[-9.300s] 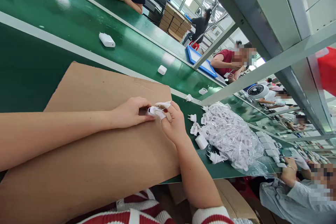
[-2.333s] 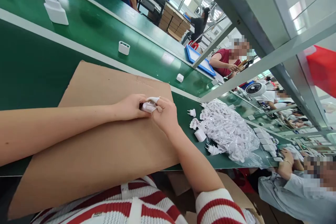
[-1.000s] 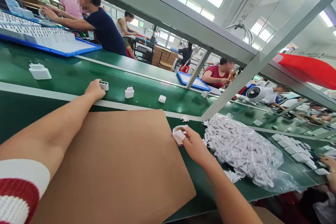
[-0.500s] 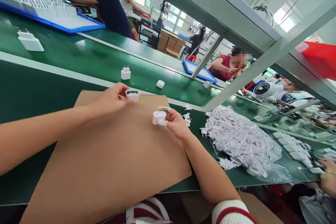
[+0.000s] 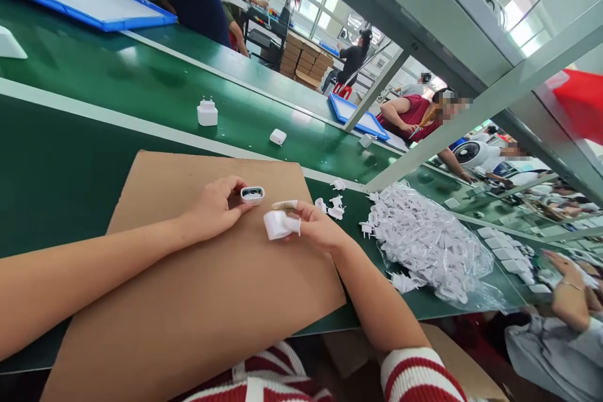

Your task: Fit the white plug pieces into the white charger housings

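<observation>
Between thumb and fingers, my left hand (image 5: 219, 204) grips a white charger housing (image 5: 253, 200) whose open end faces up, with dark parts showing inside. Close by on the right, my right hand (image 5: 315, 226) pinches a second white piece, a charger body (image 5: 274, 226), tilted. White covers sit on the thumb and a finger of that hand. Both hands are over a brown cardboard sheet (image 5: 202, 301). Several loose white plug pieces (image 5: 335, 207) with pins lie just right of the sheet.
A clear bag (image 5: 428, 245) heaped with white plug parts lies to the right. Beyond the cardboard, a white charger (image 5: 207, 113) and a smaller one (image 5: 277, 137) are on the green belt. A metal post (image 5: 396, 166) slants up at right. Co-workers sit across and at far right.
My left hand has come back from the belt side over the cardboard with its housing, nearer my right hand. The charger body in my right hand has tilted. The view has shifted slightly.
</observation>
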`<state>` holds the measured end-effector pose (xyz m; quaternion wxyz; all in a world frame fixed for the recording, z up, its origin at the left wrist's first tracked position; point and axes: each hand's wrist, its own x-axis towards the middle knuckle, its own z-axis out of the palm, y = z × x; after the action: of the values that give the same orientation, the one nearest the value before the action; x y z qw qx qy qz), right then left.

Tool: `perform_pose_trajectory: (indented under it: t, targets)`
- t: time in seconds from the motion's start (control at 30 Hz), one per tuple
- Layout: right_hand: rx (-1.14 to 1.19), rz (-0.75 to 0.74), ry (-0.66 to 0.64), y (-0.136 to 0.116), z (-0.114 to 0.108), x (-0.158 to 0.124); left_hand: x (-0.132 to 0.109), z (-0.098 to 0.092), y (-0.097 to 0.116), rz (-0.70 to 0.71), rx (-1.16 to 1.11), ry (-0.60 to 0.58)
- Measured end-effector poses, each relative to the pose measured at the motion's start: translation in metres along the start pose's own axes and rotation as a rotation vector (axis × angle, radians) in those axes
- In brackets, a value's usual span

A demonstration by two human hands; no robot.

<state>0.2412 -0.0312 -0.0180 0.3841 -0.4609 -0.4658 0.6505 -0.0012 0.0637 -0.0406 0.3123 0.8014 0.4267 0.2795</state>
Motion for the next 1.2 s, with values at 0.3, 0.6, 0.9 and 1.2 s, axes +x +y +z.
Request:
perform_pose_trajectory:
  t: [0.3,0.6,0.9,1.2]
  targets:
    - [-0.211,0.276,0.125,-0.018,-0.002,0.01,-0.001,0.004,-0.009,0.005,-0.021,-0.004]
    - [-0.999,-0.034,0.402,-0.066,-0.029,0.115,-0.003,0.001,-0.009,0.001,-0.007,-0.014]
    - [-1.091,0.012,0.56,-0.078,-0.02,0.275,-0.003,0.003,-0.007,0.0,0.003,0.003]
    - [-1.001,-0.201,0.541,-0.066,-0.019,0.258,-0.005,-0.002,-0.005,0.03,-0.015,-0.048]
